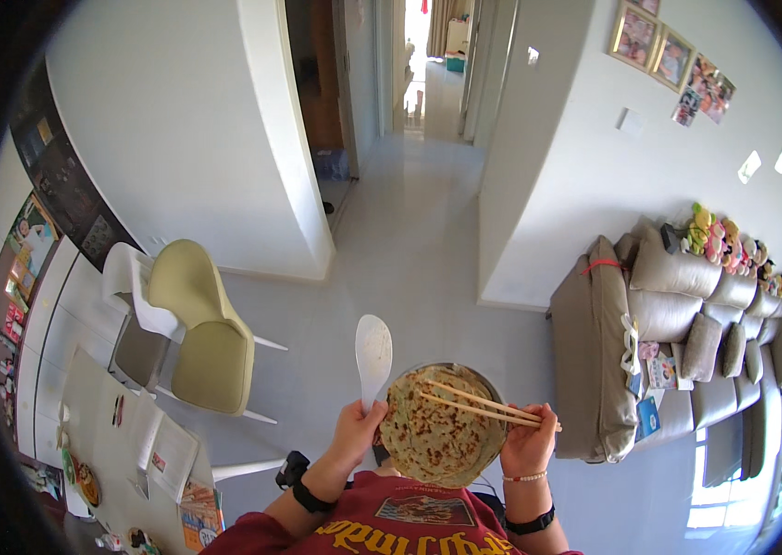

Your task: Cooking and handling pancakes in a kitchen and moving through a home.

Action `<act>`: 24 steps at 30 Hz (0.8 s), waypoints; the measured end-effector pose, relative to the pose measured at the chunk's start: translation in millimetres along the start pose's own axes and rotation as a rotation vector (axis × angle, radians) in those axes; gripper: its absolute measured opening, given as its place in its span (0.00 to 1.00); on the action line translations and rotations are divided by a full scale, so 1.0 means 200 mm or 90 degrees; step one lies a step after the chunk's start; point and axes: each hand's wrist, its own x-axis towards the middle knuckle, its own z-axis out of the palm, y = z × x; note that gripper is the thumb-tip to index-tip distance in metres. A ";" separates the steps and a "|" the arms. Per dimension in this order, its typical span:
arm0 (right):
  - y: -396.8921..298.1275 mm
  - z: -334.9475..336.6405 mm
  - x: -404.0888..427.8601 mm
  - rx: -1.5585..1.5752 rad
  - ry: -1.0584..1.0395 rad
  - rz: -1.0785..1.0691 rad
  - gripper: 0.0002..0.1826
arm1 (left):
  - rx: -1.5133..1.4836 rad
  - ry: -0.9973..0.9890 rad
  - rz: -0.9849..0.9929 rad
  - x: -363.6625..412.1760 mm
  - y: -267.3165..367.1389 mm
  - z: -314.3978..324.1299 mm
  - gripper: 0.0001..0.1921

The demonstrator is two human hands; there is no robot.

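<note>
A browned, round flatbread (439, 444) lies over a round metal dish (478, 372) held in front of my chest. My left hand (356, 431) grips the handle of a white plastic rice paddle (373, 352), its blade pointing away from me, and is at the dish's left side. On the other side, my right hand (531, 438) holds a pair of wooden chopsticks (495, 408) whose tips lie across the flatbread. That hand is also at the dish's right edge. Most of the dish is hidden under the bread.
To my left stand a green chair (214, 361), a white chair (120, 291) and a table (92, 388) with an open book (172, 451). A grey sofa (592, 361) with cushions and plush toys (727, 243) is on the right. Ahead, a tiled corridor (419, 180) runs between white walls.
</note>
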 end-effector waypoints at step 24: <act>0.60 1.32 1.98 0.012 -0.071 0.061 0.17 | 0.011 0.029 0.024 2.12 0.92 0.18 0.15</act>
